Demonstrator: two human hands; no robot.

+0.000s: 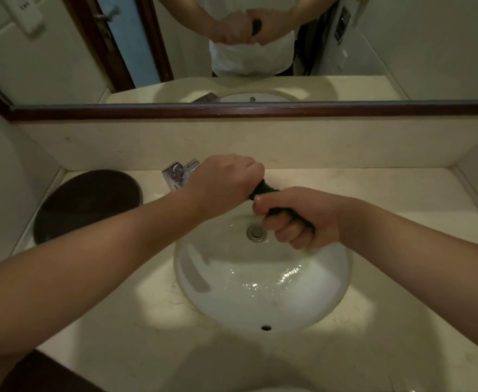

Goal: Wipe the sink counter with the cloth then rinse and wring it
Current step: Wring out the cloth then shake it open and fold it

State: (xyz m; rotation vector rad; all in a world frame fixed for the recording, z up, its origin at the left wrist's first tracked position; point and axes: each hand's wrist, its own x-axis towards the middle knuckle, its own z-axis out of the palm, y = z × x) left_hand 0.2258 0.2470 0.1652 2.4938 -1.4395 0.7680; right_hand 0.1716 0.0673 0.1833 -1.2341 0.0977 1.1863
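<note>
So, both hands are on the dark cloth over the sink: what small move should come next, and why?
Probably twist the hands in opposite directions, staying over the sink. The left hand and right hand each grip an end of the bunched dark cloth above the drain, so squeezed water would fall into the wet bowl, not onto the counter.

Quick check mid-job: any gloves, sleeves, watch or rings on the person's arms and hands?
No gloves: the left hand and right hand are bare, and no ring, watch or band shows on either wrist. Both forearms are uncovered to the frame edge, with no sleeve in sight. The mirror reflects a white top on the torso; its sleeves cannot be seen there.
</note>
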